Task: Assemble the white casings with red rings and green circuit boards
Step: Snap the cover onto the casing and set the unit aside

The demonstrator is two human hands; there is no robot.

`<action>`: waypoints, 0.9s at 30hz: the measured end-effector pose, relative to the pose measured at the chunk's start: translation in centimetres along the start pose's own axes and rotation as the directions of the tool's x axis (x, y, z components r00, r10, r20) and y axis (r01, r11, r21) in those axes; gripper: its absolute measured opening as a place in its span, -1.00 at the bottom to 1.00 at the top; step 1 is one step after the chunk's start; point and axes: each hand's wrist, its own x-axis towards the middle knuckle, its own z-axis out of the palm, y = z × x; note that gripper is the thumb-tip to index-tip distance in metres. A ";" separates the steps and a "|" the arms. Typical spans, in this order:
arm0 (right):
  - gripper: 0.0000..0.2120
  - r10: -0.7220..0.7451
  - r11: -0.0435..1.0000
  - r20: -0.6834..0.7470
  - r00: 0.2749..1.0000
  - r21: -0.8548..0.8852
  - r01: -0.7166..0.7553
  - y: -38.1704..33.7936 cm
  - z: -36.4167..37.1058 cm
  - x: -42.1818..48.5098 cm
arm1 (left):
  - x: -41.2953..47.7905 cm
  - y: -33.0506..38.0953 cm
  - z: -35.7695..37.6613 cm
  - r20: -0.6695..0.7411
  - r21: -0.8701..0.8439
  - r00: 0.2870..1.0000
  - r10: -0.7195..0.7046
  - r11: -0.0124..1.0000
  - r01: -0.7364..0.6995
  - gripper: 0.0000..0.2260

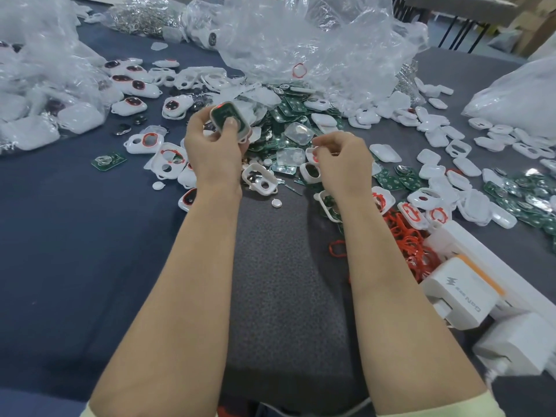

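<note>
1. Gripping one white casing point(245, 125) raised above the clutter, the left hand point(215, 142) is curling its fingers behind the shell. Its thumb is pressing on the single green circuit board point(223, 115) lying inside, probably to seat it. A trace of red is showing at the casing's top edge, likely its ring.
2. The right hand point(343, 159) is hanging low over the parts with its fingers curled downward. A small white piece with a red spot is lying right at the fingertips, but I cannot tell whether they are pinching it or only reaching.
3. Stock is lying in groups that seem to be sorted by stage:
   - the heap of boards point(288, 112) is lying straight ahead;
   - the red rings point(406, 239) are piling up beside the right forearm;
   - the bare casings point(436, 127) are spreading to the right;
   - the dark-windowed casings point(132, 82) are gathering at the left, beside the plastic bags point(316, 40).
4. Counting:
   - two hands are working, with one casing and one board in the left;
   - one stray board point(108, 160) is lying alone on the blue cloth point(60, 236);
   - one loose ring point(337, 248) is lying apart from its pile, and another ring point(299, 70) is lying against the plastic;
   - two white chargers point(457, 296) are sitting at the lower right;
   - the heaps are running too many to count.
</note>
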 end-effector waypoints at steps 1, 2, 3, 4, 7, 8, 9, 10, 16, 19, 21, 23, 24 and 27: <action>-0.78 -0.011 0.999 0.002 1.000 -0.049 0.011 0.0 0.0 0.0 | 0.0 0.0 0.0 -0.008 -0.025 1.000 -0.008 1.000 0.008 -0.77; -0.77 -0.020 0.996 0.003 1.000 -0.085 0.020 -0.1 0.0 0.1 | 0.0 0.0 0.0 -0.016 -0.040 1.000 -0.008 0.999 0.007 -0.79; -0.76 -0.028 0.993 0.006 1.000 -0.113 0.029 -0.2 0.0 0.1 | -0.1 0.0 0.1 -0.027 -0.047 1.000 0.001 0.999 -0.002 -0.81; -0.76 -0.038 0.990 0.010 0.999 -0.136 0.039 -0.3 0.1 0.1 | -0.1 0.1 0.1 -0.041 -0.051 0.999 0.016 0.999 -0.018 -0.83; -0.77 -0.083 0.982 0.055 0.995 -0.167 0.092 -1.0 0.9 0.1 | -0.1 0.5 0.0 -0.099 -0.058 0.992 0.081 0.995 -0.087 -0.82; -0.76 -0.110 0.979 0.079 0.991 -0.166 0.122 -1.3 1.4 0.1 | 0.0 0.7 -0.1 -0.121 -0.076 0.988 0.094 0.992 -0.103 -0.81; -0.75 -0.144 0.974 0.106 0.984 -0.162 0.160 -1.6 1.9 0.0 | 0.1 0.8 -0.1 -0.144 -0.107 0.985 0.097 0.988 -0.113 -0.81; -0.75 -0.182 0.967 0.133 0.974 -0.156 0.201 -2.0 2.5 0.0 | 0.1 0.8 -0.2 -0.165 -0.146 0.982 0.092 0.982 -0.116 -0.82; -0.55 -0.217 0.900 0.345 0.913 -0.291 0.324 -3.4 6.6 0.9 | 0.2 0.8 -0.3 -0.243 -0.242 0.968 0.070 0.962 -0.130 -0.81; -0.52 -0.185 0.844 0.374 0.909 -0.413 0.342 -3.3 7.9 1.1 | 0.2 0.7 -0.2 -0.250 -0.252 0.966 0.069 0.958 -0.134 -0.75; -0.61 -0.210 0.843 0.299 0.931 -0.427 0.327 -3.4 7.9 1.2 | 0.2 0.8 -0.2 -0.259 -0.267 0.964 0.057 0.955 -0.128 -0.76; -0.74 -0.221 0.898 0.244 0.944 -0.326 0.295 -3.4 7.4 1.7 | 0.3 0.8 -0.3 -0.268 -0.283 0.962 0.045 0.951 -0.123 -0.78; -0.78 -0.204 0.938 0.219 0.954 -0.233 0.255 -3.5 7.0 2.2 | 0.3 0.8 -0.4 -0.270 -0.289 0.962 0.040 0.950 -0.121 -0.79; -0.83 -0.081 0.996 0.195 0.977 -0.008 0.085 -3.5 5.2 3.3 | 0.3 0.7 -0.4 -0.263 -0.295 0.964 0.022 0.950 -0.102 -0.79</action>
